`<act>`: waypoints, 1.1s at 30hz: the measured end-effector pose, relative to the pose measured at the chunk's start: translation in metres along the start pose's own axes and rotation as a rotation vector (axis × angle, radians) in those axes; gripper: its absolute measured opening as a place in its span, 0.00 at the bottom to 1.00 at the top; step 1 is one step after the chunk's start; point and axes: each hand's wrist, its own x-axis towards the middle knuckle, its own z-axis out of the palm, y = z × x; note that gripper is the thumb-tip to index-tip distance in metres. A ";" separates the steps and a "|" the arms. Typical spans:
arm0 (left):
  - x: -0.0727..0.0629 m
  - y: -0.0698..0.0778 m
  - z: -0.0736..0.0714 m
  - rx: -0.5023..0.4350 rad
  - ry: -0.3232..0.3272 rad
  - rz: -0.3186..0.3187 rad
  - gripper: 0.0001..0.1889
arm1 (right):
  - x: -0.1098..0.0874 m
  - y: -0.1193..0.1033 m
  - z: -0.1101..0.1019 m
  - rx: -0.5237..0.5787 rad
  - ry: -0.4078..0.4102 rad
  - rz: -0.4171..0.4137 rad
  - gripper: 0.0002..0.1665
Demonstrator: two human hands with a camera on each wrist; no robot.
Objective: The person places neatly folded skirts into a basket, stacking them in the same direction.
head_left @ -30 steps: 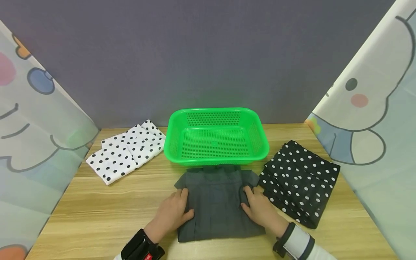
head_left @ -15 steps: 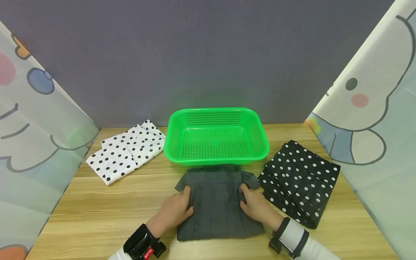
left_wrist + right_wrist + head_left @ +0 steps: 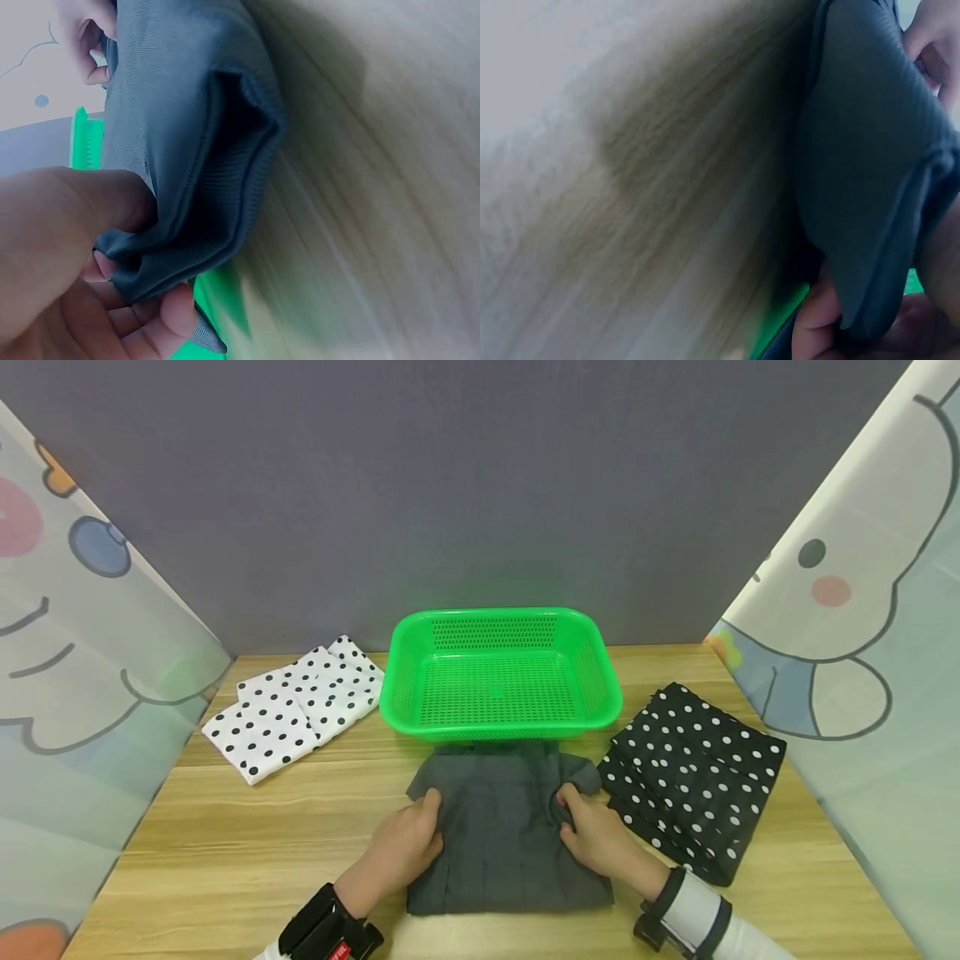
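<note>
Grey cloth (image 3: 498, 835) barely shifted; left hand (image 3: 402, 845) and right hand (image 3: 600, 839) grip its sides, so handling looks unfinished.

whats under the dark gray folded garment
The left hand and right hand tuck fingers under the dark gray folded garment; wooden table shows around it. Anything beneath its middle is covered.

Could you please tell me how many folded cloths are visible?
3: a dark gray cloth gripped by the left hand and right hand, a white dotted cloth left of the green basket, and a black dotted cloth on the right. Any tucked inside would be hidden.
</note>
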 end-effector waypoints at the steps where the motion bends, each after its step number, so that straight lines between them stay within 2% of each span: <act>1: -0.001 0.001 -0.001 -0.001 0.010 -0.001 0.21 | -0.001 0.000 -0.001 0.002 0.006 0.000 0.18; 6: -0.007 0.006 -0.008 0.010 0.062 0.013 0.19 | -0.005 -0.003 -0.008 0.016 0.027 0.012 0.19; 13: -0.014 0.015 -0.018 0.008 0.077 -0.001 0.19 | -0.017 -0.008 -0.017 -0.004 0.060 0.028 0.20; 19: -0.018 0.023 -0.028 0.031 0.159 0.018 0.20 | -0.032 -0.015 -0.027 -0.033 0.152 0.038 0.22; 27: -0.024 0.032 -0.041 0.062 0.289 0.078 0.21 | -0.047 -0.021 -0.040 -0.092 0.346 -0.087 0.24; 31: -0.020 0.034 -0.048 0.089 0.351 0.110 0.21 | -0.044 -0.021 -0.049 -0.106 0.386 -0.144 0.23; 33: -0.016 0.033 -0.051 0.089 0.363 0.116 0.21 | -0.039 -0.020 -0.053 -0.113 0.388 -0.167 0.23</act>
